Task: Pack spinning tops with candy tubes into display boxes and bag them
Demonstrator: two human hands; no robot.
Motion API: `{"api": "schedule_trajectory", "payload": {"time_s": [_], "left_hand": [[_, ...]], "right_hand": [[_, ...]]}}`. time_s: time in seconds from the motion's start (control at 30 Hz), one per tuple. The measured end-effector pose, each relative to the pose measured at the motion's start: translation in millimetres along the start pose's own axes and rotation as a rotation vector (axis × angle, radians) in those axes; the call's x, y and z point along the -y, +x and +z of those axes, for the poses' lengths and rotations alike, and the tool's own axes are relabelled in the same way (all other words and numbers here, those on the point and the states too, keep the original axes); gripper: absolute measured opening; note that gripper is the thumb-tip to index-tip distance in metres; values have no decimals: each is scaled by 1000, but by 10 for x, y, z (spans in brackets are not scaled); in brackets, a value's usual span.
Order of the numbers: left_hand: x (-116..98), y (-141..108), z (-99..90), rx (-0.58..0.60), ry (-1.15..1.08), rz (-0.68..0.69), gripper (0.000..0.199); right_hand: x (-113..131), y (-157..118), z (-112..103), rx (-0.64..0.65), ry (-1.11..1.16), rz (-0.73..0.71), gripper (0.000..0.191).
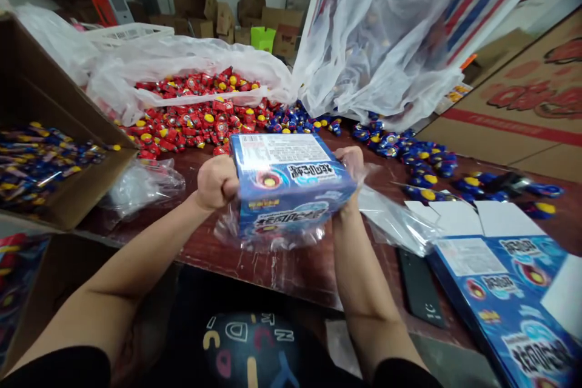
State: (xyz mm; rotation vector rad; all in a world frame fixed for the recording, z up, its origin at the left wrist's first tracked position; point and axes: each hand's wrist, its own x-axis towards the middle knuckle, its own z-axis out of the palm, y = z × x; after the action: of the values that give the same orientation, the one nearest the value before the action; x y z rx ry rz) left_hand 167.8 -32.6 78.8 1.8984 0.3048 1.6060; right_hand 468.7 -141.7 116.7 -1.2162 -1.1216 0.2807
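Observation:
A blue printed cardboard box [295,191] is held up in front of me, above the table. A clear plastic bag [227,233] bunches around its lower part. My left hand [217,183] is closed in a fist against the box's left end, pinching the bag's film. At the right end, my right hand [351,167] is closed on the bag too, its fingers partly hidden behind the box. Another sheet of clear plastic [395,215] lies just right of my right wrist.
Red wrapped pieces [195,112] and blue ones [427,160] are heaped on the dark red table [291,270]. An open carton [91,185] stands at left. A black phone [418,285] and flattened blue boxes [504,297] lie at right, beside a large carton [513,127].

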Motion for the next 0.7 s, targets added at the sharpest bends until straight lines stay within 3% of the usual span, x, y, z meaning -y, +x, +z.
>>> {"api": "schedule_trajectory", "payload": {"time_s": [0.13, 0.23, 0.3, 0.43, 0.53, 0.63, 0.7], "left_hand": [[-62, 117, -136, 359, 6, 437, 51], [-110, 356, -259, 429, 132, 644, 46], [-170, 574, -354, 398, 191, 688, 49], [-387, 948, -500, 307, 208, 558, 67], [-588, 985, -545, 287, 153, 425, 65], [-749, 823, -597, 460, -24, 264, 51], [-818, 693, -645, 605, -106, 116, 64]], "right_hand": [[54, -33, 39, -42, 177, -44, 71], [158, 85, 72, -45, 256, -38, 74], [268, 269, 66, -80, 283, -45, 75], [474, 714, -44, -239, 229, -91, 67], [546, 903, -211, -255, -37, -98, 50], [686, 921, -409, -114, -392, -56, 38], [920, 881, -468, -52, -537, -66, 27]]}}
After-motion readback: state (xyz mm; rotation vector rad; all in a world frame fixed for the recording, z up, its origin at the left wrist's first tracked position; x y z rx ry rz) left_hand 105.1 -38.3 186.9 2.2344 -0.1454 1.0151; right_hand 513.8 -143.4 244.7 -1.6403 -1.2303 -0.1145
